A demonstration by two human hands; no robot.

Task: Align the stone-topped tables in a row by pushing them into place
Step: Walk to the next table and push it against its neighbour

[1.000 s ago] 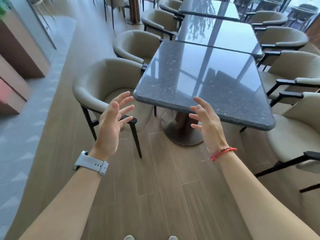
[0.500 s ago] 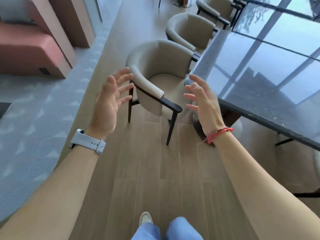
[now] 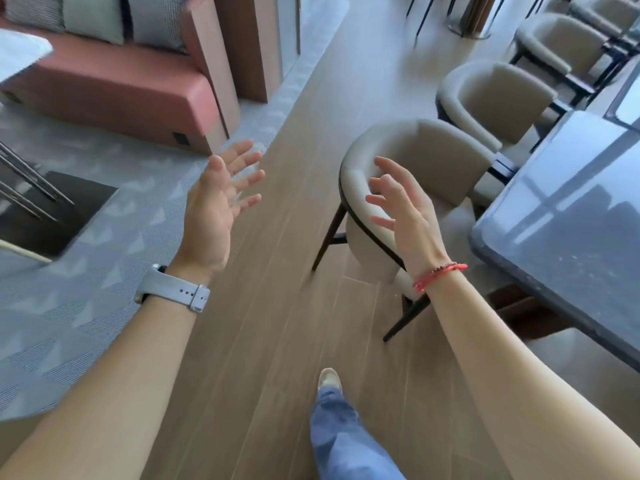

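A dark grey stone-topped table (image 3: pixel 568 216) fills the right edge, its rounded near corner pointing at me and its base mostly hidden. A second table top (image 3: pixel 628 98) shows only as a sliver behind it. My left hand (image 3: pixel 218 206) is raised over the wooden floor, fingers spread, holding nothing, well left of the table. My right hand (image 3: pixel 401 213) hovers in front of a beige chair, fingers apart and empty, a short way left of the table's corner. Neither hand touches the table.
A beige tub chair (image 3: pixel 415 161) with dark legs stands beside the table, with more chairs (image 3: pixel 495 98) in a line behind. A red sofa (image 3: pixel 114 88) and grey carpet (image 3: pixel 69 306) lie to the left. My leg in blue jeans (image 3: pixel 343 434) steps along the wooden floor.
My view has swung left and I have walked along the table's side. The table has slid from the centre to the right edge. Both hands stay raised, open and empty.
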